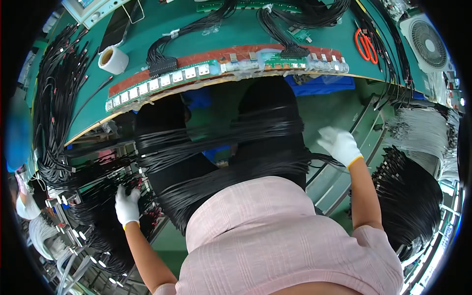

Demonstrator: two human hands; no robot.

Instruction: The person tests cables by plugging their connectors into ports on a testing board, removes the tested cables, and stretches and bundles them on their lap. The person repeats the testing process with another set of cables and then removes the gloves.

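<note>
My left hand (128,205), in a white glove with a yellow cuff, is beside a dense hanging bunch of black cables (105,231) with small red and white ends. Its thumb and fingers look apart. On the right, my gloved right hand (339,144) is slightly blurred, its fingers stretched out and holding nothing that I can see. Just below it, the ends of a bundle of black cables (255,164) stick out past my leg. That bundle lies across both thighs, and some strands reach toward the left.
A long connector board (172,78) lines the bench edge. A white cup (113,60), red-handled scissors (365,46) and a small fan (427,44) stand or lie on the green bench (147,37). More black cables (408,196) hang at right.
</note>
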